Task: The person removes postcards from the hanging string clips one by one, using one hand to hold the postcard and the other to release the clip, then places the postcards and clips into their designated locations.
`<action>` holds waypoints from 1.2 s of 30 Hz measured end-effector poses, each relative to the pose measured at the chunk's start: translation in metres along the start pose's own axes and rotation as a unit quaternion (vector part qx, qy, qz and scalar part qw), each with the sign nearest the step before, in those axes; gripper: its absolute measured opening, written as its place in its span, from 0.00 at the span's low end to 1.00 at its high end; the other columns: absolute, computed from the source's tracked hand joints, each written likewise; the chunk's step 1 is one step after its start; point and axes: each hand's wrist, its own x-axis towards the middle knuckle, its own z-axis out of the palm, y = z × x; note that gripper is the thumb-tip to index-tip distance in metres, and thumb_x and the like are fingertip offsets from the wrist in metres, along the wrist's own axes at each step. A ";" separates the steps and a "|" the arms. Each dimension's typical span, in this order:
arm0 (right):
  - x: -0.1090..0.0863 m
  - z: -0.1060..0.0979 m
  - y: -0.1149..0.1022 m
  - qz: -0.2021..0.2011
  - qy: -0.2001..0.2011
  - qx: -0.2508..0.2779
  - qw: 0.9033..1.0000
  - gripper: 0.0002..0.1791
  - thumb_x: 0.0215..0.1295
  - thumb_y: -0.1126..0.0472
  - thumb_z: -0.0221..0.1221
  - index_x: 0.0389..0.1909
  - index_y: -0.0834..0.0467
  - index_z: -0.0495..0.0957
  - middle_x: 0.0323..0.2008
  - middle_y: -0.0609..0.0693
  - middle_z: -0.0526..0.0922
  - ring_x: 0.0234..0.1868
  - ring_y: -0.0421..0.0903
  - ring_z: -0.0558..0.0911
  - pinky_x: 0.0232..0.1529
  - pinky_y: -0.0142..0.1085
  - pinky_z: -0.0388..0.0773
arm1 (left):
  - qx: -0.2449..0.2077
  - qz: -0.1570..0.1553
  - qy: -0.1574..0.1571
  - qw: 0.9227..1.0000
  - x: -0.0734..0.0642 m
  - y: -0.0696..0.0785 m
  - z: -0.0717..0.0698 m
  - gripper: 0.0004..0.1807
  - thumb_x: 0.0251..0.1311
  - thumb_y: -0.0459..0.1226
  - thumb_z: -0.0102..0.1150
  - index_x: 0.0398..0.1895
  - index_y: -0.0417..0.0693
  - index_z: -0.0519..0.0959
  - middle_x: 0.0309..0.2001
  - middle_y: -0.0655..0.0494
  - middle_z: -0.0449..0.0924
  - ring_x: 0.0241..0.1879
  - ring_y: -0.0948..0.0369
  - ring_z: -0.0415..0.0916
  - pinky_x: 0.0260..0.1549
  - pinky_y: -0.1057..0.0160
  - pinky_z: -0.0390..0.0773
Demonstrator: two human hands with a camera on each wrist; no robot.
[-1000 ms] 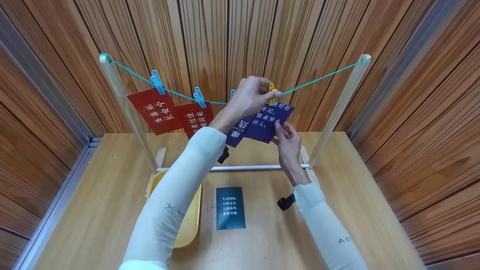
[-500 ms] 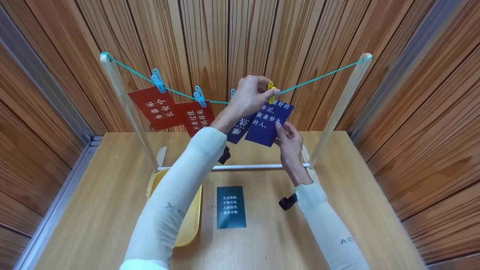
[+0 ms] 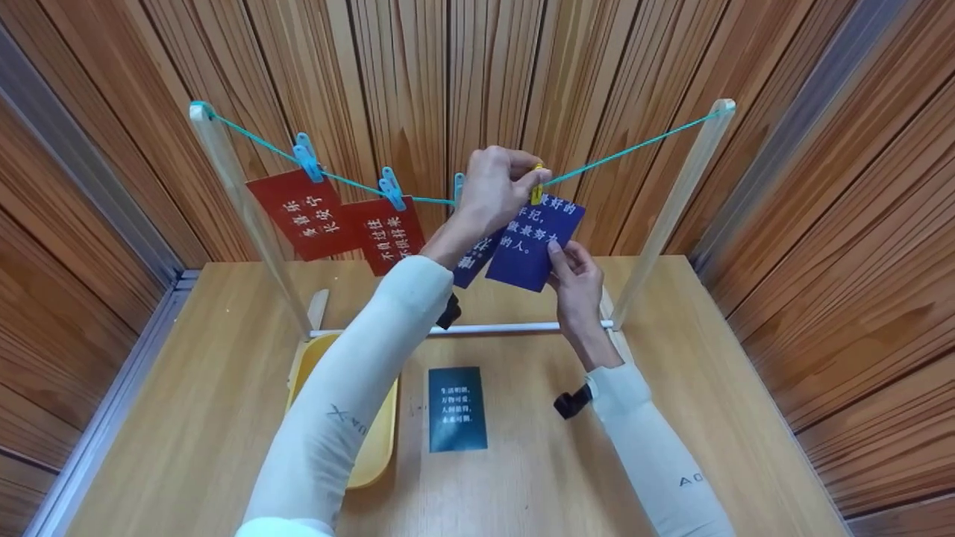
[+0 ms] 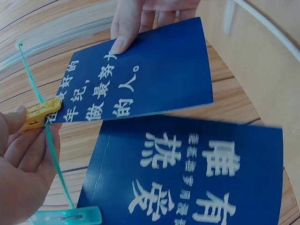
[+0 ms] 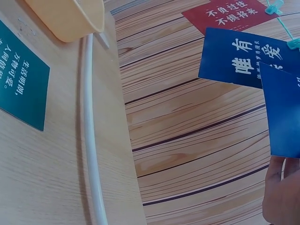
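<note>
My left hand (image 3: 492,190) pinches a yellow clothespin (image 4: 40,115) by its handle end, at the green string (image 3: 627,153). In the left wrist view the clothespin's tip overlaps the corner of a blue card (image 4: 154,70) with white writing. My right hand (image 3: 578,287) holds that card by its right edge, thumb on the front. Next to it another blue card (image 4: 187,173) hangs near a teal clothespin (image 4: 70,215), partly behind the first card in the head view. Further left, two red cards (image 3: 302,216) hang from blue clothespins (image 3: 308,158).
Two wooden posts (image 3: 675,216) hold the string, with a white bar (image 3: 507,328) low between them. A yellow tray (image 3: 380,440) stands on the table, partly behind my left forearm. A dark green card (image 3: 457,410) lies on the tabletop. Wood-panelled walls surround the table.
The yellow clothespin has shifted slightly left and up along with my left hand, and its handles are less visible. The right hand still holds the blue card in nearly the same place.
</note>
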 end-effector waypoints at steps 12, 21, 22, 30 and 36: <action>-0.005 -0.001 -0.004 -0.009 -0.007 0.008 1.000 0.19 0.76 0.50 0.61 0.60 0.54 0.78 0.57 0.51 0.88 0.60 0.50 0.86 0.67 0.49 0.83 | -0.006 0.012 0.019 1.000 -0.002 0.002 0.004 0.15 0.74 0.45 0.61 0.55 0.50 0.89 0.53 0.54 0.91 0.53 0.59 0.89 0.51 0.66 0.87; -0.007 -0.001 -0.003 -0.025 0.004 0.017 1.000 0.17 0.76 0.50 0.61 0.58 0.53 0.79 0.54 0.48 0.89 0.58 0.49 0.87 0.66 0.48 0.83 | -0.010 0.042 0.032 0.999 -0.004 0.004 0.005 0.15 0.73 0.44 0.61 0.54 0.50 0.89 0.54 0.53 0.91 0.55 0.59 0.89 0.53 0.66 0.87; -0.007 -0.002 -0.002 -0.025 0.007 0.019 0.999 0.16 0.76 0.51 0.62 0.58 0.53 0.79 0.53 0.47 0.90 0.58 0.49 0.87 0.66 0.49 0.82 | -0.010 0.045 0.034 0.998 -0.004 0.005 0.005 0.15 0.73 0.44 0.62 0.54 0.49 0.89 0.54 0.53 0.91 0.55 0.58 0.89 0.53 0.66 0.87; -0.009 -0.003 -0.001 -0.027 0.009 0.019 0.999 0.16 0.77 0.51 0.61 0.58 0.53 0.79 0.53 0.47 0.90 0.58 0.49 0.87 0.66 0.50 0.83 | -0.002 0.062 0.040 0.997 -0.005 0.009 0.003 0.15 0.73 0.45 0.61 0.54 0.49 0.89 0.55 0.52 0.90 0.57 0.58 0.88 0.55 0.66 0.86; -0.011 -0.006 0.000 -0.021 -0.002 0.012 1.000 0.17 0.77 0.50 0.61 0.59 0.54 0.79 0.55 0.50 0.89 0.59 0.50 0.87 0.66 0.50 0.83 | -0.007 0.070 0.048 0.996 -0.006 0.013 0.001 0.15 0.73 0.44 0.62 0.54 0.49 0.89 0.54 0.53 0.91 0.54 0.59 0.89 0.52 0.68 0.87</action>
